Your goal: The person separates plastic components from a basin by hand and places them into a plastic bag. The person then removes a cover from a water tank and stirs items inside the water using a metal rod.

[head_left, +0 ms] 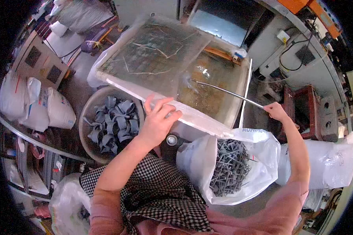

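Observation:
My right hand (276, 112) is closed around the end of a long thin metal rod (231, 93). The rod's far tip reaches the surface of the water in a wide tank with a thick white rim (202, 118); ripples show around it. What the tip touches below is unclear. On the near rim rests my left hand (159, 120), its fingers apart and holding nothing. A divider splits the tank; thin pale strips (157, 49) lie in the left part, and a brownish bottom shows through the right.
Curved grey pieces fill a round tub (83, 127) at the left. A white sack (264, 150) of thin grey parts stands before me. Full sacks (60, 111) sit far left, another bag (321, 164) at right. Machine cabinets (313, 74) flank the right; a small round container (171, 140) lies below.

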{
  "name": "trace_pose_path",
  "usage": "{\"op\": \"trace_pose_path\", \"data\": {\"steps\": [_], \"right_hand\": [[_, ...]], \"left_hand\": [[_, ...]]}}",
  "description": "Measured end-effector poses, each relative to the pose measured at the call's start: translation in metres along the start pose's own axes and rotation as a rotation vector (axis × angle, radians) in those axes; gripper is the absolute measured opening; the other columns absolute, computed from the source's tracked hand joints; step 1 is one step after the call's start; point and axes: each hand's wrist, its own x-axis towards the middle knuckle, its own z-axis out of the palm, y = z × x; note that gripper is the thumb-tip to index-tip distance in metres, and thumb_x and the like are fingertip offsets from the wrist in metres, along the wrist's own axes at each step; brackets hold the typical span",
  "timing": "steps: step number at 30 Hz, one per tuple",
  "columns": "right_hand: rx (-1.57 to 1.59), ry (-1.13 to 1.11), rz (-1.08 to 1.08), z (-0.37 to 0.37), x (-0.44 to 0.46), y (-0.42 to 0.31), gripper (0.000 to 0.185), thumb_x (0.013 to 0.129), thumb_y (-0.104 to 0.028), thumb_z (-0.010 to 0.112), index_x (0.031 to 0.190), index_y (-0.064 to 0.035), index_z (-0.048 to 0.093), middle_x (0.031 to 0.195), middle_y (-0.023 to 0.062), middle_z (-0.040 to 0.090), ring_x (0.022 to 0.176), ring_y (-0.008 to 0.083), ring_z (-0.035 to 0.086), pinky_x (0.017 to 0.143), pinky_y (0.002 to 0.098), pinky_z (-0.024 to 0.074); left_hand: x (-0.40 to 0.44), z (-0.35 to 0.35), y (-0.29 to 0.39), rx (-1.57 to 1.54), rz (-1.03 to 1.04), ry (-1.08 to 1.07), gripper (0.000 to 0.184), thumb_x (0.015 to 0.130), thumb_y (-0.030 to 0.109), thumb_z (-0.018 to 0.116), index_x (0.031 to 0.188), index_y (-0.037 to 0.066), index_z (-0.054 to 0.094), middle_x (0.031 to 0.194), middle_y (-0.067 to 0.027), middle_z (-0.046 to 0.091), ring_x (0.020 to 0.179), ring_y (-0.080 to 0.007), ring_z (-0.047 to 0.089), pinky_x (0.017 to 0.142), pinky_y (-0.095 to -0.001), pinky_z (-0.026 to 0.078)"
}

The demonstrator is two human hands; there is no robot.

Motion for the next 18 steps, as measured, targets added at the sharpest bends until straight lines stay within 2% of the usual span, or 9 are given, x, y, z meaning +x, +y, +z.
{"op": "trace_pose_path", "data": {"steps": [1,3,4,9,11,13,15,18], "right_hand": [[-0.001,-0.005,-0.005,0.005,0.007,-0.006,0.024,0.081,-0.026,0.062,0.094,-0.006,0.067,0.064,0.0155,0.062,0.055,0.0167,0.059,0.055,0.0332,0.0466],[-0.052,0.062,-0.164,0.018,0.027,-0.012,0.024,0.081,-0.028,0.061,0.094,-0.0079,0.068,0.074,0.0193,0.064,0.068,0.0241,0.064,0.065,0.0348,0.0493],[-0.083,0.071,-0.174,0.028,0.038,-0.017,0.025,0.082,-0.031,0.06,0.094,-0.0096,0.068,0.081,0.0204,0.064,0.078,0.0306,0.064,0.072,0.0366,0.0497],[-0.122,0.061,-0.231,0.08,0.106,-0.039,0.029,0.083,-0.035,0.058,0.095,-0.0104,0.068,0.087,0.0195,0.064,0.082,0.032,0.063,0.076,0.0377,0.0493],[-0.039,-0.008,-0.177,0.092,0.119,-0.068,0.031,0.084,-0.039,0.056,0.096,-0.0131,0.068,0.09,0.0182,0.064,0.086,0.0321,0.062,0.079,0.0381,0.0487],[0.021,-0.024,-0.194,0.113,0.141,-0.089,0.031,0.084,-0.04,0.055,0.097,-0.0148,0.068,0.09,0.0175,0.064,0.087,0.0323,0.062,0.08,0.0382,0.0484],[-0.049,0.108,-0.362,0.127,0.15,-0.115,0.029,0.084,-0.034,0.055,0.098,-0.0112,0.066,0.091,0.018,0.064,0.086,0.0316,0.062,0.076,0.0381,0.0487],[-0.102,0.144,-0.326,0.111,0.141,-0.127,0.028,0.085,-0.034,0.054,0.099,-0.0131,0.066,0.094,0.0169,0.064,0.089,0.0318,0.061,0.079,0.0383,0.0476]], "left_hand": [[0.0,-0.001,0.0,0.002,0.007,-0.01,0.015,0.067,0.01,0.064,0.081,0.015,0.061,0.086,0.0019,0.055,0.105,-0.0198,0.051,0.101,-0.0529,0.019],[0.001,-0.001,0.001,-0.007,0.0,0.003,0.015,0.068,0.01,0.063,0.081,0.015,0.061,0.086,0.002,0.055,0.105,-0.0197,0.051,0.101,-0.0532,0.019],[0.001,-0.001,0.001,-0.017,0.0,0.012,0.014,0.068,0.01,0.062,0.082,0.015,0.061,0.086,0.0021,0.055,0.105,-0.0196,0.052,0.1,-0.0535,0.019],[-0.002,0.004,-0.002,-0.029,0.031,0.005,0.018,0.069,0.012,0.057,0.087,0.014,0.061,0.088,-0.0004,0.052,0.108,-0.0208,0.05,0.1,-0.0534,0.017],[-0.003,0.003,-0.002,-0.026,0.03,0.01,0.019,0.069,0.012,0.057,0.087,0.014,0.061,0.088,-0.0003,0.052,0.108,-0.0207,0.049,0.101,-0.0532,0.016],[-0.002,0.003,-0.001,-0.032,0.005,0.011,0.015,0.067,0.011,0.063,0.082,0.015,0.062,0.087,0.0019,0.055,0.107,-0.0196,0.051,0.101,-0.0522,0.017],[-0.002,0.004,-0.002,-0.029,0.008,0.009,0.017,0.066,0.011,0.063,0.083,0.015,0.062,0.088,0.0014,0.055,0.107,-0.0198,0.051,0.101,-0.0519,0.017],[-0.004,0.003,-0.002,-0.012,0.012,-0.006,0.018,0.067,0.011,0.063,0.084,0.016,0.062,0.089,0.0014,0.054,0.108,-0.0199,0.05,0.101,-0.0521,0.016]]}}
